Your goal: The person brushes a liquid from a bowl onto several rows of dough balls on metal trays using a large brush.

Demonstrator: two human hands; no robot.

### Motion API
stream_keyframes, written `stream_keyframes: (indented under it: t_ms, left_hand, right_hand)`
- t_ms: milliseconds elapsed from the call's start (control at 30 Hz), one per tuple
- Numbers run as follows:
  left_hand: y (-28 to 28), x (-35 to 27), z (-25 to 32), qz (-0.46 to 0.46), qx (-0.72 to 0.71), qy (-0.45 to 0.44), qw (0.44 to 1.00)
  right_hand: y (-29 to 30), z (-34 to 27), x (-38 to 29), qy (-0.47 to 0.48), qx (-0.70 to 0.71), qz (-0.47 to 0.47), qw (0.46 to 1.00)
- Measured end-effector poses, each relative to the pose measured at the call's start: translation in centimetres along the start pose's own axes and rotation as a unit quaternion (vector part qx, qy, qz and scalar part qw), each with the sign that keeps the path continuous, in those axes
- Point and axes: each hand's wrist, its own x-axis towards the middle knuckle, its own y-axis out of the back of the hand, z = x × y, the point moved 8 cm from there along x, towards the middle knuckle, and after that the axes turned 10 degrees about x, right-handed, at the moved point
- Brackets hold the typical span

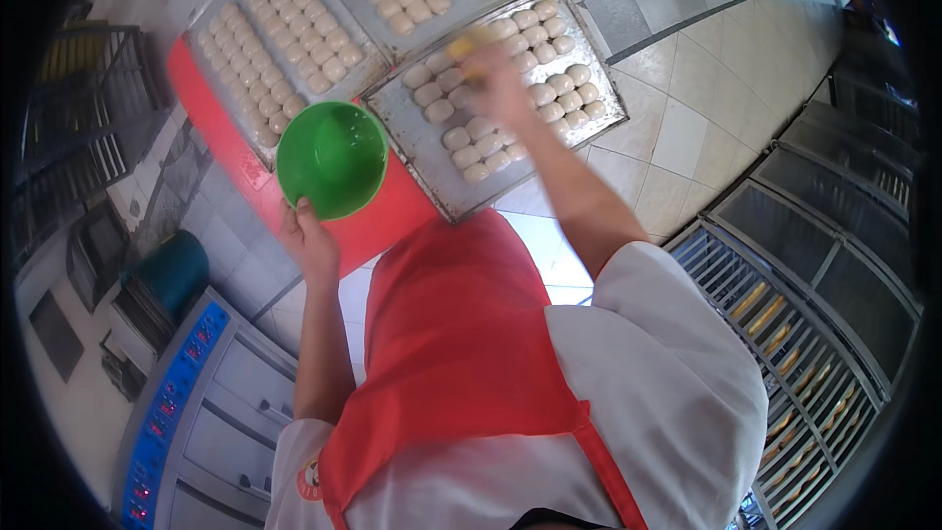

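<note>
My left hand (313, 239) grips the rim of a green plastic bowl (331, 158), thumb over the near edge. The bowl is tilted so its inside shows, with a few pale streaks on the wall. My right hand (504, 88), blurred by motion, holds a yellow brush-like tool (471, 44) over a metal baking tray (419, 143). Rounded dough pieces sit on that tray in close-set groups. Those on the right side (570, 99) look glossy, while the left pieces (439, 112) look duller. My hand and forearm hide some of the middle ones.
The trays rest on a red table (397, 206). Another dough-filled tray (357, 33) lies left, and one more (471, 9) lies behind. A metal rack with long baked pieces (795, 383) stands right. An oven with a blue control panel (173, 390) stands at lower left.
</note>
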Motion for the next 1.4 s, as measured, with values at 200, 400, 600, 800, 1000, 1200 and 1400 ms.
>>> stream_keyframes:
  t_ms: [200,400,600,800,1000,1200,1400]
  left_hand:
    - [1.2,0.0,-1.7,-0.015,0.04,0.025,0.999]
    - [1.8,-0.6,-2.4,-0.013,0.045,0.05,0.998]
    - [2.8,-1.5,-3.4,0.0,0.019,0.042,0.999]
    - [4.4,-2.1,-4.6,-0.003,0.005,0.011,1.0]
    - [6.4,-4.4,-5.6,-0.01,-0.013,0.075,0.997]
    - [9.5,-6.0,-7.5,0.019,-0.062,0.056,0.996]
    - [12.1,-8.0,-10.1,-0.018,-0.04,0.058,0.997]
  right_hand:
    - [4.4,1.9,0.1,-0.249,0.14,0.027,0.958]
    - [16.9,5.8,-2.0,-0.051,-0.033,0.236,0.97]
    - [-1.3,-6.2,-7.3,-0.079,0.108,-0.072,0.988]
    - [19.5,6.0,-3.5,-0.158,-0.004,0.255,0.954]
    - [-1.6,-4.1,-3.2,0.011,-0.008,-0.036,0.999]
    - [-11.6,-10.2,-7.0,0.01,-0.035,-0.026,0.999]
    - [-7.0,-11.3,-15.7,-0.071,0.077,0.01,0.994]
